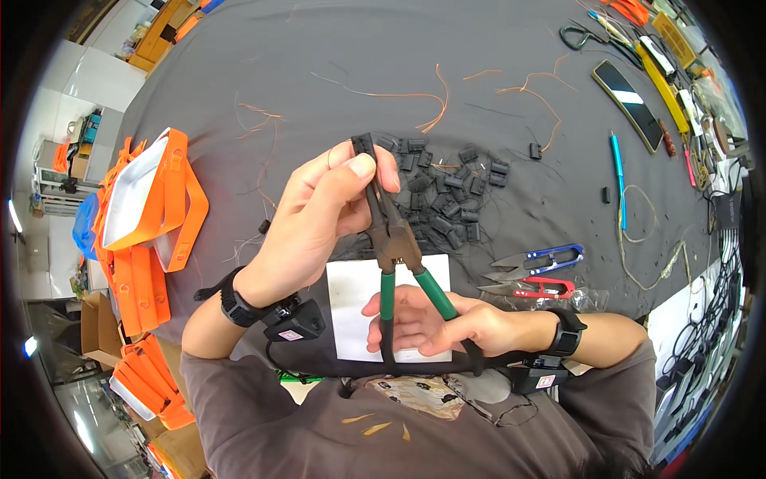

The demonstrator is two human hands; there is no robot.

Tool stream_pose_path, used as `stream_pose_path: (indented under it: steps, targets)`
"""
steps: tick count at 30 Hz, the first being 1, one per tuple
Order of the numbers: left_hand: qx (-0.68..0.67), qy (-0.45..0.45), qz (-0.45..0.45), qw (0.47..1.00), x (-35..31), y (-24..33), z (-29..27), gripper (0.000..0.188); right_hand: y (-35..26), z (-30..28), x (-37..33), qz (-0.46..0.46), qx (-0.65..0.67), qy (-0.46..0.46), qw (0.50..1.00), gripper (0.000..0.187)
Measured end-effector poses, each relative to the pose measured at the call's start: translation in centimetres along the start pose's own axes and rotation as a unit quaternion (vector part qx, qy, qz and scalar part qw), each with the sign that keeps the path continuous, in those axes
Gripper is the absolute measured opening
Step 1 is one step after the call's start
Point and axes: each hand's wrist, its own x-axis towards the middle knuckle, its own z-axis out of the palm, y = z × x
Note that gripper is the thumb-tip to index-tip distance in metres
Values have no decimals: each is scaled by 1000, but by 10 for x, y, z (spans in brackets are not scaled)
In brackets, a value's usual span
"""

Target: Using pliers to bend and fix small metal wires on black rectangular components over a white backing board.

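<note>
Pliers (396, 246) held up over the worktop (319, 48) near edge; long axis roughly square to it, head toward the far edge, handles spread toward the torso. Left hand (327, 191): fingers pinching a small black block (363, 144) at the tip (can't tell if the jaws bite it). Right hand (471, 326): fingers grasping the handles. White sheet (347, 299) underneath; black block pile (451, 199) just beyond, partly masked by the pliers. Blue snips (552, 256), red snips (546, 288) right of the sheet; orange straps (173, 195) at the left edge.
</note>
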Motion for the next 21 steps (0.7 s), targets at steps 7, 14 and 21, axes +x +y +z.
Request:
stream_pose_path:
  steps: [7, 14, 21]
  targets:
    - [19, 35, -8, 999, 20, -5, 23, 22, 1, 1, 0, -58, 11, 35, 998, 44]
    - [0, 11, -14, 1000, 27, -4, 26, 24, 2, -1, -1, -79, 30, 28, 996, 44]
    - [-39, 22, -12, 999, 26, -4, 24, 33, 5, -4, -1, -88, 80, 15, 993, 43]
